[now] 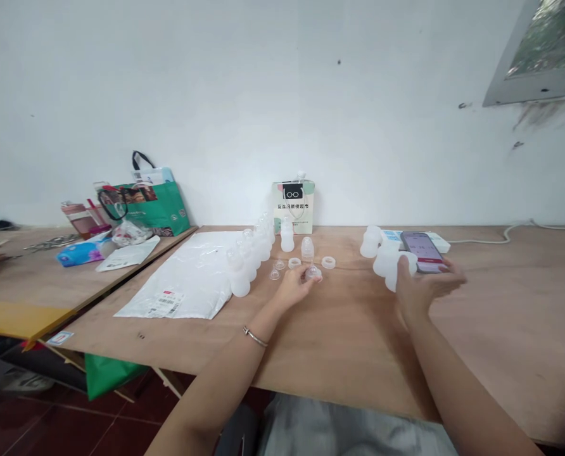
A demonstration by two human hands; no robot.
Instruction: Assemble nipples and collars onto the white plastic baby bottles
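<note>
My left hand (296, 286) is closed in a pinch on a clear baby bottle nipple (313, 272) at mid-table. Close to it lie two white collar rings (329, 262), several loose clear nipples (275, 274) and a clear bottle cap (307, 247). My right hand (421, 288) grips a white, translucent baby bottle (393, 277), thumb over it; the other fingers reach rightward and are partly blurred. More bottle bodies (370, 242) stand just behind it. On the left, a row of capped baby bottles (241, 278) runs back toward the wall, with one capped bottle (287, 235) apart.
A phone (423, 251) leans on a white box (438, 242) behind my right hand, near a cable (496, 239). A white mailing bag (192, 266) lies left. A paper bag (306, 221) stands by the wall. The neighbouring table holds a green bag (168, 206) and tissues (85, 252).
</note>
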